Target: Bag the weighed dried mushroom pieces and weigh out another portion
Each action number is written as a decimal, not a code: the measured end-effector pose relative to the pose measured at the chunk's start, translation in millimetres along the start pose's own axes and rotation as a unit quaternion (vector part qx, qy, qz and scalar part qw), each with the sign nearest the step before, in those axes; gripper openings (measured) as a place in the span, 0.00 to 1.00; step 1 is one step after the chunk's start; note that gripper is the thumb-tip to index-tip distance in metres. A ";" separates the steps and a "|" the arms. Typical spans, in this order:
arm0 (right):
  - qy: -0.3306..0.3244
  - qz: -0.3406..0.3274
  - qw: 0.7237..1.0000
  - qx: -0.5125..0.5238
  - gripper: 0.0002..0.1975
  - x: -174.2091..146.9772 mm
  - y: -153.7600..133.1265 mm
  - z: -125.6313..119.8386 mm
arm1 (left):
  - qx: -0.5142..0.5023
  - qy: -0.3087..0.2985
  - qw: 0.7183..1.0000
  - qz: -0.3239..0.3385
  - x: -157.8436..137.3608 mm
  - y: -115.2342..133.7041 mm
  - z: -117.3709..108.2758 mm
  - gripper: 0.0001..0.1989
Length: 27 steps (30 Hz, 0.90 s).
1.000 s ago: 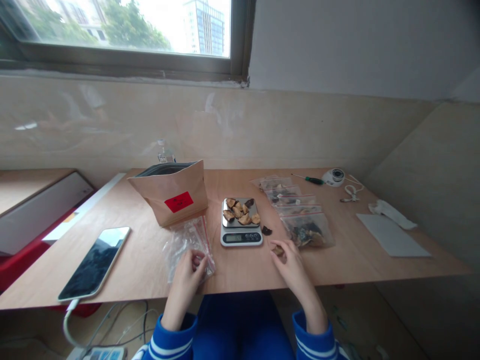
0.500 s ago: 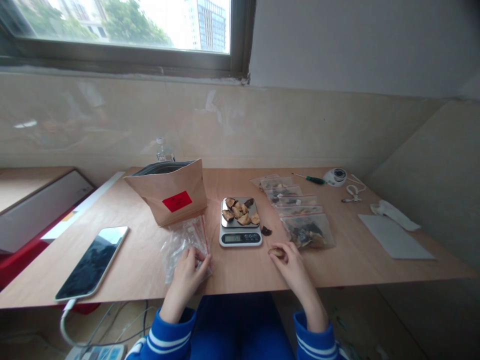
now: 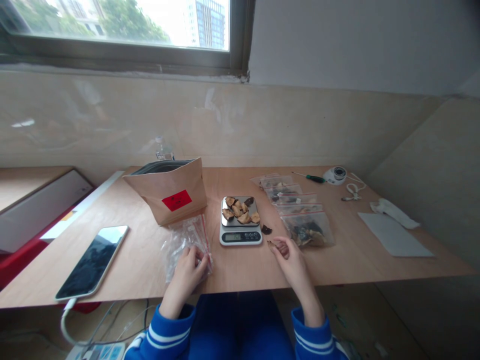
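Fingers (image 3: pixel 282 241) of the right hand (image 3: pixel 294 261): pinched on a small dried slice (image 3: pixel 272 244), held over the near part of the desk (image 3: pixel 240 275). Left hand (image 3: pixel 187 269): laid on flat clear plastic bags (image 3: pixel 178 247), its fingers curled; whether any plastic is gripped cannot be told. Dark fragment (image 3: pixel 266 229): placed on the desk between the right hand and the scale. White digital scale (image 3: pixel 241 241): set between the hands, its metal plate loaded with dried slices (image 3: pixel 243 218), its reading too small to be made out. Filled zip bags (image 3: pixel 307 232): laid overlapping in a row beyond the right hand. Brown paper bag (image 3: pixel 185 185): stood upright behind the clear plastic bags, marked with a red label (image 3: pixel 177 200). Phone (image 3: pixel 92 262): laid at far left, plugged into a white cable (image 3: pixel 63 322). Clear bottle (image 3: pixel 164 149): partly hidden behind the brown bag. Green-handled screwdriver (image 3: pixel 315 178) and white camera (image 3: pixel 335 175): placed together at far right.
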State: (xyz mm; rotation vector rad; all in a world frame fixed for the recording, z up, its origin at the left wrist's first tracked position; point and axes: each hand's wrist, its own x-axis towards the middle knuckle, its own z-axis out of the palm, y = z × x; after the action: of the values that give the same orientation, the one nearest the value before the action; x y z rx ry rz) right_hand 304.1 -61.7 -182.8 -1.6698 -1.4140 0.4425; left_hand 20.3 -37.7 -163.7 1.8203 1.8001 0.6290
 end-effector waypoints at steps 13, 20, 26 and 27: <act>-0.029 -0.064 0.995 0.076 0.12 -35.6 -88.0 37.1 | -0.067 0.065 0.994 0.053 -17.5 13.3 5.7 0.10; -0.169 0.059 0.956 0.233 0.13 -56.6 -124.3 68.3 | -0.120 0.142 0.968 0.170 -41.8 47.1 -7.0 0.10; -0.220 0.143 0.918 0.298 0.16 -49.7 -92.4 59.2 | -0.147 0.355 0.917 0.109 -41.3 53.1 -8.9 0.09; -0.242 0.122 0.917 0.294 0.17 -47.2 -90.8 51.7 | -0.153 0.364 0.914 0.099 -39.5 56.4 -10.6 0.09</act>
State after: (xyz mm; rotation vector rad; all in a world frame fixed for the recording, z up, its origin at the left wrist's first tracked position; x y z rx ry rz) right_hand 197.0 -88.2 -151.6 -1.2758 -1.2253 1.3576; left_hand 56.1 -76.9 -118.6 1.6693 1.7885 1.7476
